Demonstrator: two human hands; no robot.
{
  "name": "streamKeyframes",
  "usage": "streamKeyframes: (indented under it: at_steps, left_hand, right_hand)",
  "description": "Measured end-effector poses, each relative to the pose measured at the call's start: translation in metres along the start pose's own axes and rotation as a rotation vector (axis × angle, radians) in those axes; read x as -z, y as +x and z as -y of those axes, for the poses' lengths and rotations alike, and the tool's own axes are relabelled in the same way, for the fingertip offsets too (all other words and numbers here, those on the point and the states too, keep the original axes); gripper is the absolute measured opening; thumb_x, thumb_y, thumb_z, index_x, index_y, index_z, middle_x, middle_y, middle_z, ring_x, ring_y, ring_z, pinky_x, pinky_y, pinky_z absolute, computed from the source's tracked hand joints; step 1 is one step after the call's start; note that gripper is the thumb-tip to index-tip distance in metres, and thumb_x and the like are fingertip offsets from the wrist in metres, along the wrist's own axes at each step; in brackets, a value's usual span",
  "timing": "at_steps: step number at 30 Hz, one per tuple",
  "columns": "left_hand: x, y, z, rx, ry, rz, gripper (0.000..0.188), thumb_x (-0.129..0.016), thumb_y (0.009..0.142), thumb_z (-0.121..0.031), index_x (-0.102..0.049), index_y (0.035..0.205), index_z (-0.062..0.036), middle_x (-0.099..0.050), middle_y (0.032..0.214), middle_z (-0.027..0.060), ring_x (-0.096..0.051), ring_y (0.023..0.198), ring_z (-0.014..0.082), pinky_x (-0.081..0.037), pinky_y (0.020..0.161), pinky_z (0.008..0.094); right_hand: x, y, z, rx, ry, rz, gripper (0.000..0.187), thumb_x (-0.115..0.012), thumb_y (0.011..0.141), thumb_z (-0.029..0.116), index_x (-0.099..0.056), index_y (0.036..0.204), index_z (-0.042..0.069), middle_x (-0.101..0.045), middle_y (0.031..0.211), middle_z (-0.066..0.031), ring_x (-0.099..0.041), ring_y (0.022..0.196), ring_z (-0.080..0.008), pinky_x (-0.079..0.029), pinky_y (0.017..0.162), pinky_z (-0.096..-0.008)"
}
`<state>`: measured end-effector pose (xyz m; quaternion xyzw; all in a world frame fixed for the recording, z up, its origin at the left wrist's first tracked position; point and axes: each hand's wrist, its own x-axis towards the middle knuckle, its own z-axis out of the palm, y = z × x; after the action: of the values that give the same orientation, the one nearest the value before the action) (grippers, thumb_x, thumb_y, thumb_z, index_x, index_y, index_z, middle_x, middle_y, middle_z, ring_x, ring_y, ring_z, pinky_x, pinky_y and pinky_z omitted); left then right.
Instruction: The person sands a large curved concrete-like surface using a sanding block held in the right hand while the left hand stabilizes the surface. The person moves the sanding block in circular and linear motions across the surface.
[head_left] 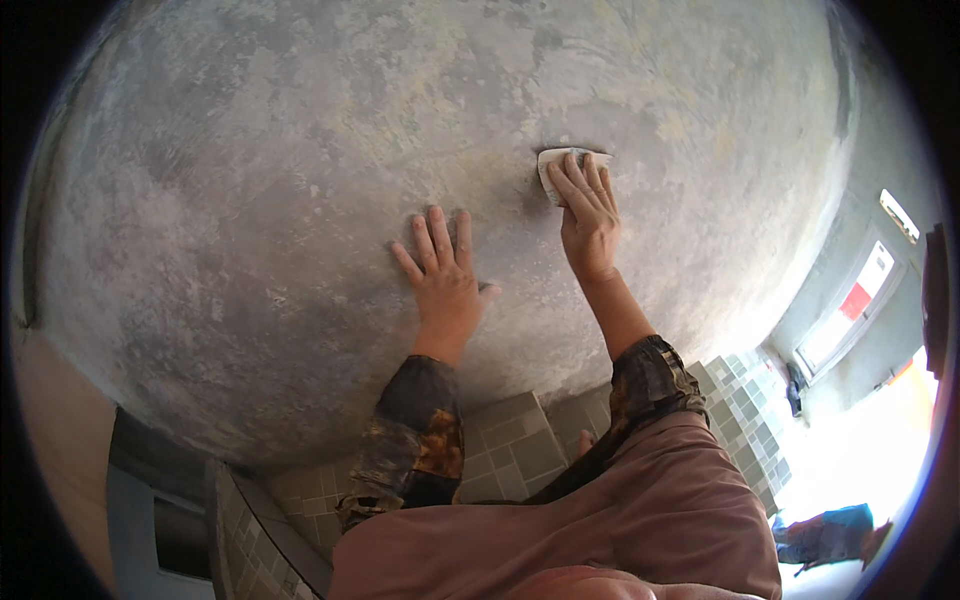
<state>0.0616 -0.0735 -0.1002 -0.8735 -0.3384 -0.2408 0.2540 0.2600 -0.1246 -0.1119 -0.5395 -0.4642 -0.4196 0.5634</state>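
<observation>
Pale blue panel (135, 530), at eight o'clock from the centre of view, partly cut off by the rim. Plaster wall (300, 150), grey and mottled with paler patches, spanning nine o'clock round through twelve to three; surface looks hard and slightly rough. Left sleeve (415, 430), dark and patterned, just below seven o'clock. Left hand (447, 290), near the centre, palm toward the wall, fingers spread wide and seemingly empty. Tiled surface (520, 455), greenish grey with pale joints, at about six o'clock. Pale pad (553, 156), one item, thin and flat with a rounded corner, lying against the wall at one o'clock; exact material not readable. Judged light, somewhat flexible, unlikely to break, perhaps prone to slide if pressure slackens; best held across its broad back under flat fingertips, with the edges kept clear of the wall's ridges. Right hand (590, 225), also at one o'clock, fingers close together and narrowly set, holding the pad against the plaster; thumb hidden, so its grip cannot be told. Right sleeve (655, 385), same dark pattern, at about four o'clock. Window (865, 290), bright, with a red patch, at three o'clock.
</observation>
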Motion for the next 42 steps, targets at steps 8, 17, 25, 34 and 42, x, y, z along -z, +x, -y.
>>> streamKeyframes:
  at_steps: [8,17,25,34,42]
  left_hand:
    - [0.003,0.0,-0.005,0.032,-0.044,0.03,0.126,-0.085,0.071,-0.051,-0.007,0.156,-0.0018,0.001,0.16,0.0343,0.006,0.147,0.0537,0.006,0.108,0.0754]
    - [0.004,0.0,-0.005,0.017,0.022,0.017,0.127,-0.084,0.07,-0.052,-0.007,0.155,0.001,0.0,0.158,0.0374,0.005,0.146,0.0554,0.004,0.108,0.0762]
    - [0.002,-0.001,-0.007,0.041,0.024,0.035,0.128,-0.084,0.07,-0.055,-0.005,0.155,0.001,0.001,0.158,0.0376,0.005,0.146,0.0563,0.004,0.108,0.0765]
    - [0.001,-0.001,-0.007,0.046,0.018,0.026,0.129,-0.084,0.07,-0.054,-0.004,0.156,0.0001,0.001,0.158,0.0376,0.006,0.146,0.0562,0.004,0.108,0.076]
    - [0.007,-0.003,-0.01,0.053,0.055,0.118,0.126,-0.082,0.072,-0.053,-0.006,0.155,0.0015,0.001,0.158,0.0377,0.006,0.146,0.0561,0.004,0.107,0.0773]
  right_hand:
    - [0.006,0.022,-0.014,0.021,0.024,-0.042,0.034,-0.058,0.092,-0.001,-0.072,0.119,0.013,-0.067,0.128,-0.0084,-0.057,0.128,-0.0282,-0.041,0.113,-0.0465]
    - [-0.003,0.025,-0.006,0.245,0.036,-0.034,0.042,-0.06,0.083,-0.005,-0.072,0.12,0.013,-0.068,0.127,-0.0083,-0.059,0.126,-0.0271,-0.043,0.111,-0.046]
    - [-0.001,0.026,0.007,0.361,0.088,0.011,0.041,-0.059,0.084,-0.008,-0.071,0.119,0.009,-0.067,0.127,-0.0103,-0.06,0.124,-0.0301,-0.042,0.111,-0.0478]
    - [0.001,0.029,-0.025,-0.008,0.038,-0.133,0.041,-0.057,0.087,-0.008,-0.07,0.12,0.011,-0.064,0.13,-0.0115,-0.057,0.127,-0.0311,-0.044,0.11,-0.0495]
    - [0.004,0.029,-0.008,0.057,0.076,-0.078,0.041,-0.055,0.086,-0.007,-0.07,0.119,0.012,-0.065,0.13,-0.0101,-0.058,0.127,-0.0292,-0.045,0.109,-0.049]
